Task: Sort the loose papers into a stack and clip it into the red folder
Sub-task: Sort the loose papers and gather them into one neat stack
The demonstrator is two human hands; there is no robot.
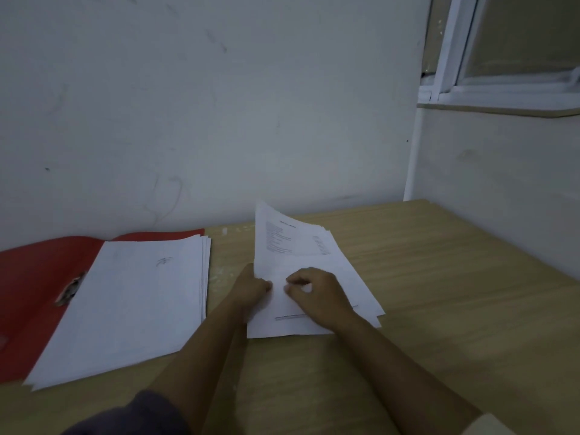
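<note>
Wooden desk point(439, 293), scuffed wall point(219, 105), window point(508, 51); red folder point(37, 277) left of loose papers point(301, 243).

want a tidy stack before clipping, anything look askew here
Yes: the loose pile right of the red folder is fanned out, edges stepped on its right, and the top sheet, in the left hand and right hand, curls up at its far end.

Printed lines on the top sheet point(292, 243) — too blurred to read.

Both forearms point(201, 350) bare to the left grip point(252, 285) and right grip point(317, 291); dark purplish sleeve point(141, 412) left, pale beige sleeve point(494, 426) right
</note>
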